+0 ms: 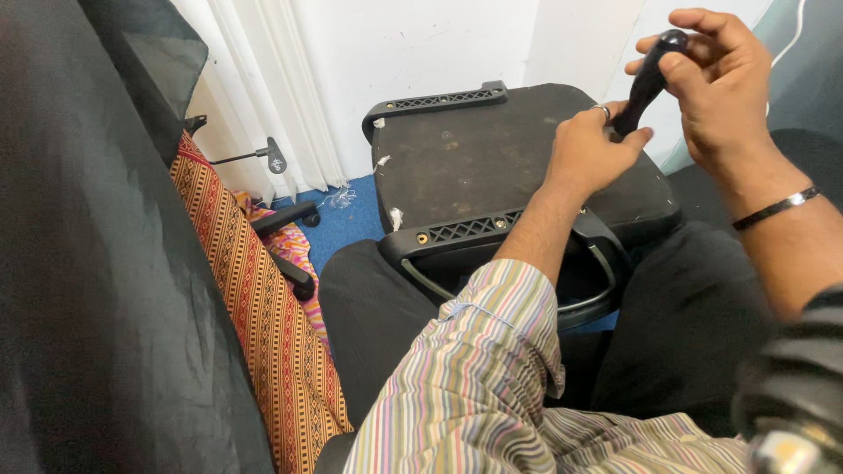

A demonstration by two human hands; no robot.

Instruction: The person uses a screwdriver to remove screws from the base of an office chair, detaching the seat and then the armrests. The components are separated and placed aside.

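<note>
A black handle-shaped tool [647, 81] is held upright over the far right corner of a black chair seat base [474, 158] that lies in front of me. My right hand [720, 79] grips the tool's rounded top. My left hand [590, 151], with a ring on one finger, pinches the tool's lower end just above the seat surface. The tool's tip is hidden by my left fingers. A striped sleeve covers my left arm, and a thin bracelet sits on my right wrist.
A black plastic frame with slots [439, 101] edges the seat base. An orange patterned cloth [255, 298] and dark fabric [97, 263] fill the left. A lever with a black paddle [275, 158] juts out by the white curtain. Blue carpet [351, 224] shows below.
</note>
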